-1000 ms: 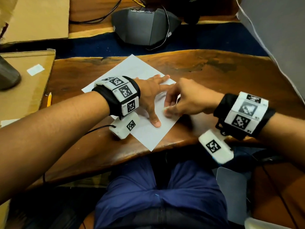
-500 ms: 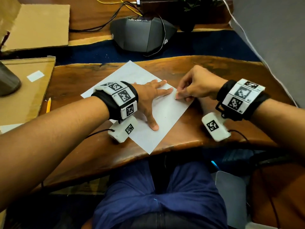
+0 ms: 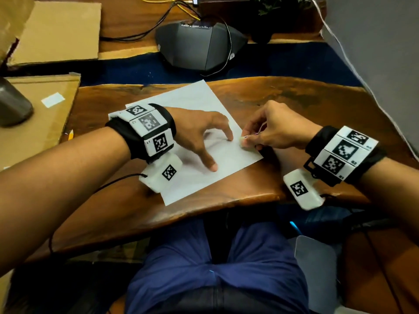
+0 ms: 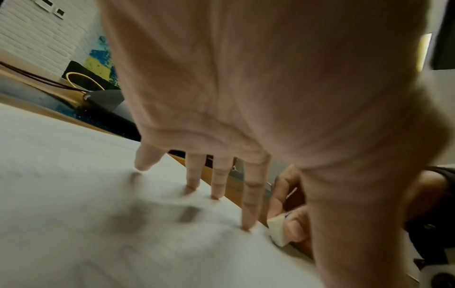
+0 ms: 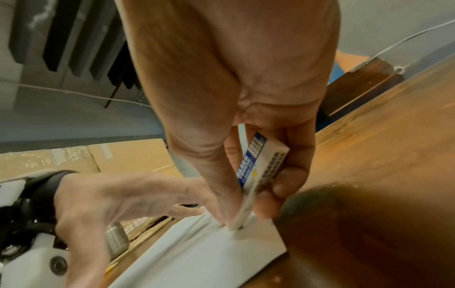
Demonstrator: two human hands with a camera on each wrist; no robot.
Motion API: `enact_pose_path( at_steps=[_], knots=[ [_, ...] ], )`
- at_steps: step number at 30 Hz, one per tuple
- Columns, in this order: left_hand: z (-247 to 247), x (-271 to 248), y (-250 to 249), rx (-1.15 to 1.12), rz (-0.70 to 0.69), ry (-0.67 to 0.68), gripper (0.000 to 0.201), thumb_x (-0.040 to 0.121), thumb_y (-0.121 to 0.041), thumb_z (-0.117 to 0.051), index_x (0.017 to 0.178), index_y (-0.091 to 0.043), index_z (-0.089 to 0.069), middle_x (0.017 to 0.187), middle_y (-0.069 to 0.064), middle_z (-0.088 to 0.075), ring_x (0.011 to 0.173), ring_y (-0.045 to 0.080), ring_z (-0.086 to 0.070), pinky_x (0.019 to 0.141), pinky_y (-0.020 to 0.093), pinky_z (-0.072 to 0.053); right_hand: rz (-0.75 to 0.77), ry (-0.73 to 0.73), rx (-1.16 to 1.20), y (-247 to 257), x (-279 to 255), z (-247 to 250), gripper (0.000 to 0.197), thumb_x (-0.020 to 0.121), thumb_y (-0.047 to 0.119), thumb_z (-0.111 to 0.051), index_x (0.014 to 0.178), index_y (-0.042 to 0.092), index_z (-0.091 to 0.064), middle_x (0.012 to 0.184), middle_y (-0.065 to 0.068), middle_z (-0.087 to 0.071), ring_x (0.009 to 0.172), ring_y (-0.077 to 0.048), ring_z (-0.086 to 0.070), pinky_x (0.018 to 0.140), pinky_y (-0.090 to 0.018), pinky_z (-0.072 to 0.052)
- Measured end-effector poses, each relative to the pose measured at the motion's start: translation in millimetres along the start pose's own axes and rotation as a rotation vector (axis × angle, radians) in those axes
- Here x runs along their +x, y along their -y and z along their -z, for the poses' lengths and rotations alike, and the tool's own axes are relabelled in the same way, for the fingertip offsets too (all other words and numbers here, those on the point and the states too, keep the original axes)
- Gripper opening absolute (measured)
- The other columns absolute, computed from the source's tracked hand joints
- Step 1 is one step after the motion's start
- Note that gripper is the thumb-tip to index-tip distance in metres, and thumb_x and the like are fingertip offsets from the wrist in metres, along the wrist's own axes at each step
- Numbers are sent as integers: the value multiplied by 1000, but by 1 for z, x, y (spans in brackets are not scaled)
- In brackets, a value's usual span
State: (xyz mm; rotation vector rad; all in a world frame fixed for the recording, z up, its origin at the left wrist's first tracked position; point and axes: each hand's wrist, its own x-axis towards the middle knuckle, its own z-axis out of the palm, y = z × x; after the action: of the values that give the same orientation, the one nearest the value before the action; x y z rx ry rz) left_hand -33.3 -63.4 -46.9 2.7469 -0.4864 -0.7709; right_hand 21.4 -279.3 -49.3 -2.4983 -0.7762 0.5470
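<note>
Fingers of the right hand [image 3: 275, 130] pinch the eraser [image 3: 243, 141] steeply upright, its tip on the paper [image 3: 192, 98] just beside the left hand's [image 3: 199, 130] spread fingertips [image 3: 230, 138].

Both forearms reach in toward each other. The left hand [image 3: 199, 132] arches with its palm lifted, spread fingertips [image 4: 247, 224] and thumb pressing down on the paper [image 3: 192, 100]. Just beside its index finger, the right hand [image 3: 276, 130] pinches an eraser [image 3: 243, 141] between thumb and curled fingers.
</note>
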Motion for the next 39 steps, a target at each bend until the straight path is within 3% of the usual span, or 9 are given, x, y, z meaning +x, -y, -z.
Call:
enact_pose_path(
  at_steps=[3,10,13,16,22,26,31,35,39],
  knots=[
    [-9,7,-6,0,16,-68,86,57,-66,-84,129,-40,-44,145,-11,-31,126,17,-39,109,43,-36,47,52,-45,6,1,-1,12,82,29,-83,85,19,-79,73,1,-76,63,-11,-70,50,-8,-45],
    [-23,11,-1,37,2,-99,107,56,-68,-83,145,-38,-29,152,-8,-21,137,21,-32,111,49,-33,55,-6,-42,8,7,-7,13,81,30,-84,89,20,-80,84,1,-75,76,-13,-69,61,-22,-54],
    [-23,10,-1,31,7,-96,109,57,-68,-82,147,-40,-27,155,-9,-18,140,21,-29,113,48,-31,95,112,-68,15,1,-12,13,80,30,-84,89,21,-79,83,6,-73,72,-8,-66,57,-17,-47],
    [-23,10,-2,49,7,-96,107,59,-68,-81,147,-40,-28,156,-9,-18,140,22,-29,113,49,-31,-29,12,-13,5,11,4,14,81,29,-83,89,18,-79,83,2,-77,71,-14,-72,52,-11,-47],
    [-25,10,0,23,14,-104,109,57,-67,-83,147,-41,-28,156,-9,-18,141,21,-30,114,50,-29,49,128,-18,14,-5,-12,11,79,28,-85,85,20,-80,82,4,-75,71,-8,-66,62,-21,-53],
    [-25,10,-1,46,24,-94,108,59,-67,-82,148,-42,-27,158,-9,-14,142,22,-28,114,50,-29,-93,-2,82,-1,5,3,10,80,25,-84,84,17,-80,83,-3,-78,72,-18,-73,60,-21,-53],
    [-24,9,-2,42,25,-95,109,59,-67,-82,149,-41,-27,158,-9,-15,142,22,-29,114,50,-30,-11,179,57,11,-7,-8,9,81,24,-84,85,17,-79,77,0,-77,66,-10,-70,60,-18,-55],
    [-24,8,-4,59,33,-89,109,60,-67,-81,150,-40,-26,160,-8,-13,143,22,-27,115,50,-29,-85,-16,92,1,5,1,10,81,24,-84,84,16,-79,82,-3,-77,68,-15,-73,54,-16,-52],
    [-23,6,-5,38,34,-87,109,61,-64,-82,151,-40,-24,162,-7,-11,146,21,-23,116,50,-27,24,143,43,16,-8,-15,10,79,23,-85,84,17,-79,77,2,-76,65,-11,-70,54,-15,-52]
  ],
)
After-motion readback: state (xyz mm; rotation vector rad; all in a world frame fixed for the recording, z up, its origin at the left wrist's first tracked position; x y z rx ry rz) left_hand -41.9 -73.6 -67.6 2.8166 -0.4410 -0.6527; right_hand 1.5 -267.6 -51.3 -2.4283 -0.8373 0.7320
